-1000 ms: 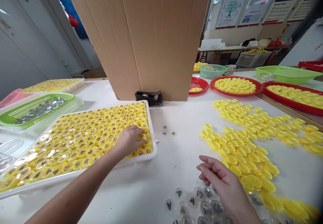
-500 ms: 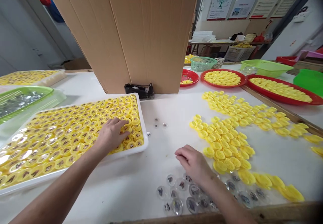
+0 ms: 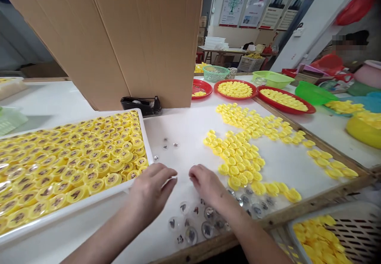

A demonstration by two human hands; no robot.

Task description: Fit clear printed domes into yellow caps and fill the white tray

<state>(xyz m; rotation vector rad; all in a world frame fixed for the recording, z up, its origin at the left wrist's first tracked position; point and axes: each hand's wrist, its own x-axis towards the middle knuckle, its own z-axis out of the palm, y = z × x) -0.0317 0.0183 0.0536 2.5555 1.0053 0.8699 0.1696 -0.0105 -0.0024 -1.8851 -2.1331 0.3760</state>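
Note:
My left hand (image 3: 153, 188) is above the table beside the near right corner of a white tray (image 3: 145, 137). Its thumb and fingers are curled together, and whatever may be between the tips cannot be made out. Facing it, my right hand (image 3: 206, 184) has its fingers pinched; their contents, if any, are hidden. Under and beside the right forearm lie several clear domed discs (image 3: 191, 235) with small dark pictures. Yellow round caps (image 3: 238, 153) spread in loose groups to the right. Rows of yellow caps with picture discs (image 3: 89, 165) fill the tray.
A tall cardboard sheet (image 3: 143, 38) stands behind a black tape dispenser (image 3: 141, 104). A few small clear discs (image 3: 165, 146) lie mid-table. Red plates (image 3: 254, 93) of yellow caps and a green basket (image 3: 216, 73) stand farther back. A wooden edge (image 3: 336, 188) borders the table; below sits a crate (image 3: 354, 232).
My left hand has left the tray and come toward my right hand, which stays low over the table near the clear discs. The view has turned to the right.

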